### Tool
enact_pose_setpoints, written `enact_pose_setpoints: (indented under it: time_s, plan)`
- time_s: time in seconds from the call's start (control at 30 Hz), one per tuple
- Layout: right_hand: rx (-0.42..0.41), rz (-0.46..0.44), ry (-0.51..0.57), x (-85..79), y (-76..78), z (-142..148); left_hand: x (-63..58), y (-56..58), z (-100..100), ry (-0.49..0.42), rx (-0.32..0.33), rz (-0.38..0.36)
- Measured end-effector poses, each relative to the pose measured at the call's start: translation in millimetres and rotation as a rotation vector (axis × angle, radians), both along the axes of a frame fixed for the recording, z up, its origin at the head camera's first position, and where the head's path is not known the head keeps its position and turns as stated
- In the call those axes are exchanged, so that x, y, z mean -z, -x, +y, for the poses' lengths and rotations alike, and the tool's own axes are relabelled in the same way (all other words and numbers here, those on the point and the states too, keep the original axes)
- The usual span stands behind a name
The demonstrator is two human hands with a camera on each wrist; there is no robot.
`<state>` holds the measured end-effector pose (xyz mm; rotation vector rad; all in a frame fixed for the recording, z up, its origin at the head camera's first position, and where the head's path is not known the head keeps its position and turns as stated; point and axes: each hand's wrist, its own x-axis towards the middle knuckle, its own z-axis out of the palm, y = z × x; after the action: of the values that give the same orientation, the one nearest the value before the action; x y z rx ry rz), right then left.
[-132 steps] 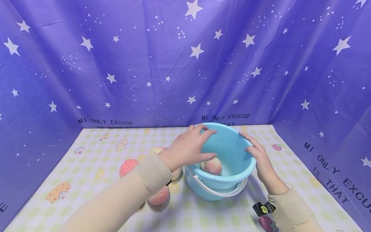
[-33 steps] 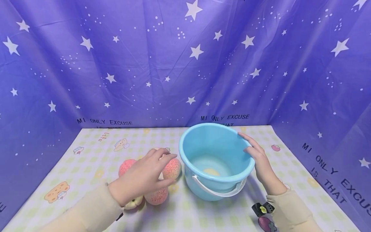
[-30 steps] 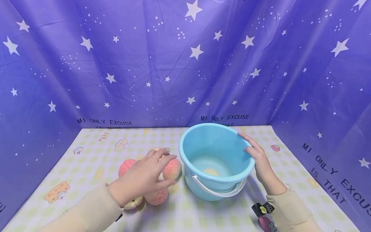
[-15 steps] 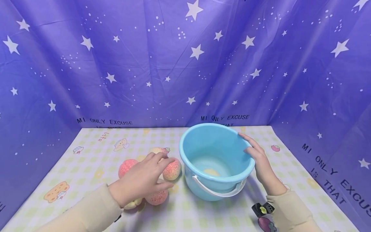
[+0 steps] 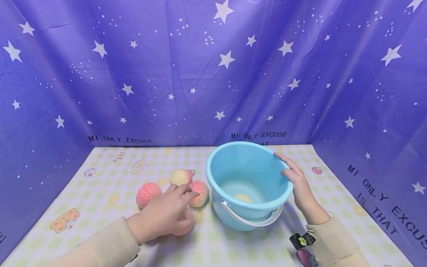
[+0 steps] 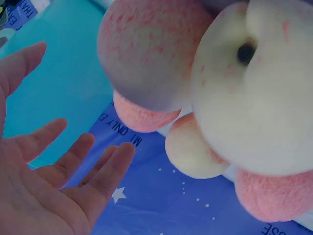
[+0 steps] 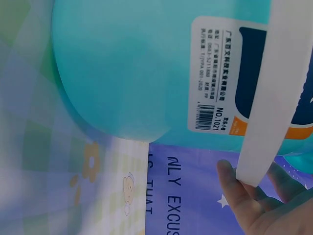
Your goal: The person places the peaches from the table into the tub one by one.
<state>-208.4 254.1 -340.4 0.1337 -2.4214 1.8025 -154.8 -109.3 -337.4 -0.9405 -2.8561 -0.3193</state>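
Note:
Over a cluster of several pink-and-cream peaches (image 5: 148, 194) hovers my left hand (image 5: 163, 213), its thumb in front of the nearest peach (image 5: 186, 224). In the left wrist view the fingers (image 6: 105, 176) are spread, apart from a large pale peach (image 6: 259, 112). That view also has a speckled peach (image 6: 151, 54) beside the bucket. My right hand (image 5: 300, 185) grips the right rim of the light blue bucket (image 5: 247, 159), fingers outside and thumb at the edge. Low inside the bucket a pale yellow patch shows, mostly hidden by the front rim.
The bucket's white handle (image 5: 247, 222) hangs down in front. A checked cloth (image 5: 110, 178) covers the table, and a purple star-printed curtain (image 5: 186, 74) encloses its back and sides. A black strap piece (image 5: 301, 241) sits by the right cuff.
Earlier my left hand was over the bucket with a peach below it inside. It has since moved left to the peaches and lately sunk lower among them. My right hand stays on the rim.

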Motion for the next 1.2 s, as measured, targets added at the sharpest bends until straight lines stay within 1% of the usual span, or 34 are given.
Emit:
enact_pose_setpoints:
  time_s: [0.13,0.3,0.57,0.8,0.97,1.2]
  plan:
    - [-0.001,0.004,0.002,0.0,0.3,-0.1,4.6,-1.6,-0.7,0.000,0.014,0.017]
    - [0.002,0.007,-0.003,-0.2,0.3,0.0,8.9,-2.0,-1.4,0.004,0.016,0.031]
    - [0.003,0.008,0.000,-0.4,0.3,-0.3,16.8,-2.8,-3.2,0.047,0.031,0.034]
    - [0.003,0.011,0.003,-0.1,0.3,-0.4,25.4,-2.3,-6.0,0.047,0.028,0.009]
    - [0.007,0.001,0.005,1.0,0.1,-0.5,32.4,-2.4,-7.0,0.053,0.017,0.014]
    - [0.009,0.001,0.003,1.2,0.3,-0.1,38.1,-1.0,-8.5,0.075,0.023,0.001]
